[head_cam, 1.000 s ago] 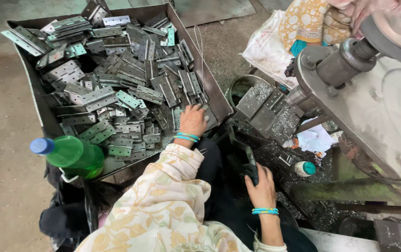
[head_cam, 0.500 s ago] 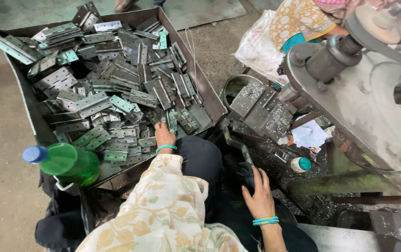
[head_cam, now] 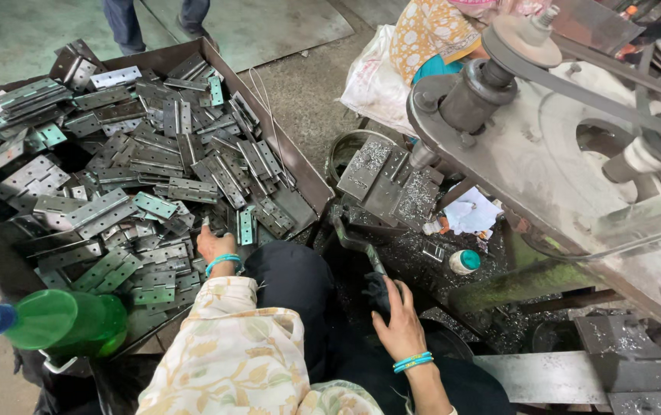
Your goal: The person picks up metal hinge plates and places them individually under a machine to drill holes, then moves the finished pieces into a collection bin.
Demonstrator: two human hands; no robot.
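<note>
— Steel hinges [head_cam: 127, 165], grey and some greenish, fill the dark bin [head_cam: 300, 180] at the left, past the green bottle [head_cam: 58, 323]. Where's the left hand [head_cam: 217, 244]?

— At the bin's near edge, fingers curled down onto one hinge in the heap; whether it's fully gripped I cannot tell. Best, I'd judge, to take a single leaf by its flat, clear of the sharp edges, so neighbours don't snag.

— And the arm?

— Reaching forward across the knee, wrist low, teal bangle showing.

— Further right?

— The right hand [head_cam: 401, 327] wraps the dark lever handle [head_cam: 361, 257] before the press table [head_cam: 384, 180], fingers closed around it, forearm angled up from below. A belt-driven machine [head_cam: 569, 154] looms beyond.
</note>
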